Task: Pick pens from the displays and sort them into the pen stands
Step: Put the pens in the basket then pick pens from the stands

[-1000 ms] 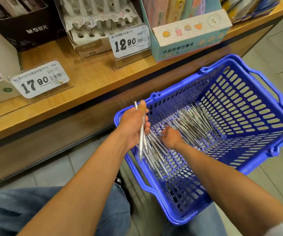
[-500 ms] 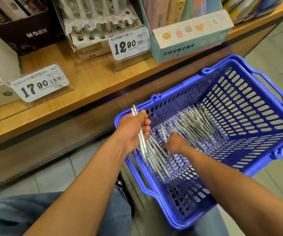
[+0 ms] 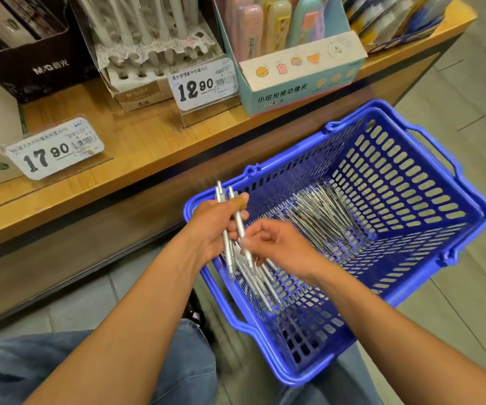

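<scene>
Pens (image 3: 227, 229) in hands (image 3: 211, 226), above basket (image 3: 455, 197) rim

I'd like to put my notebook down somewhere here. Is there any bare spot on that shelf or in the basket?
The wooden shelf is bare between the 17.90 tag and the 12.90 tag. The blue basket has open floor on its right side; pens crowd its middle and left.

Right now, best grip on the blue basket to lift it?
Take the blue basket by the folded handle along its far rim, from above. The perforated walls slope, and both hands, left hand and right hand, hold pens.
</scene>
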Demonstrator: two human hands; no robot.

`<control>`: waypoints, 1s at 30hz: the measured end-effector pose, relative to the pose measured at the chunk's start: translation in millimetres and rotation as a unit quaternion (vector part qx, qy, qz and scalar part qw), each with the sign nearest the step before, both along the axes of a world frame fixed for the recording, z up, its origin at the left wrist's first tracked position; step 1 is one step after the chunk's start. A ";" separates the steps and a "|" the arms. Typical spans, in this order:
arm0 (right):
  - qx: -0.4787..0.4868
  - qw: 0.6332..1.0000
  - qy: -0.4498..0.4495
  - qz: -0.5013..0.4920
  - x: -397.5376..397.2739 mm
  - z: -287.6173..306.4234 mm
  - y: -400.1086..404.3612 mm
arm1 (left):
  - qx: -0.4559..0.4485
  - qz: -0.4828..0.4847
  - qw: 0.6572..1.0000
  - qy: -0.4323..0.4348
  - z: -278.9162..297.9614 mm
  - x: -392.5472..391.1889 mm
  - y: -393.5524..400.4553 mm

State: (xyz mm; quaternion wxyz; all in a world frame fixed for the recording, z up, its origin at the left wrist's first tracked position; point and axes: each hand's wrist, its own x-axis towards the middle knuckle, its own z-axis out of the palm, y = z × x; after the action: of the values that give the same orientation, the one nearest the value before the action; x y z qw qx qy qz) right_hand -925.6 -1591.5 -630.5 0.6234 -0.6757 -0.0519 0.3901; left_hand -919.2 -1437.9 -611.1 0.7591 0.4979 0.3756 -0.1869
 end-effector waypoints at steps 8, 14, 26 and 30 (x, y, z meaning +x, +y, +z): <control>-0.425 0.889 -0.080 0.149 32.2 -126.6 -8.4 | -0.014 0.038 0.999 0.013 -0.6 4.1 2.4; -0.537 0.770 -0.191 0.288 12.4 -165.9 9.0 | 0.001 0.021 1.000 0.004 -4.5 3.2 1.7; -0.362 0.928 -0.064 0.062 35.2 -99.1 -12.7 | 0.005 0.029 1.000 -0.002 -5.5 2.5 1.2; -0.162 0.984 -0.046 -0.064 33.6 -24.7 -17.5 | 0.021 0.015 1.000 -0.005 -2.8 1.7 -1.5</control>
State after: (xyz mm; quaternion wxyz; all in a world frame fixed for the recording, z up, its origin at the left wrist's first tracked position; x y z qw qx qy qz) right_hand -892.0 -1609.0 -655.2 0.5258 -0.7870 0.0268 0.3216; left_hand -917.5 -1439.4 -613.9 0.7530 0.5092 0.3827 -0.1646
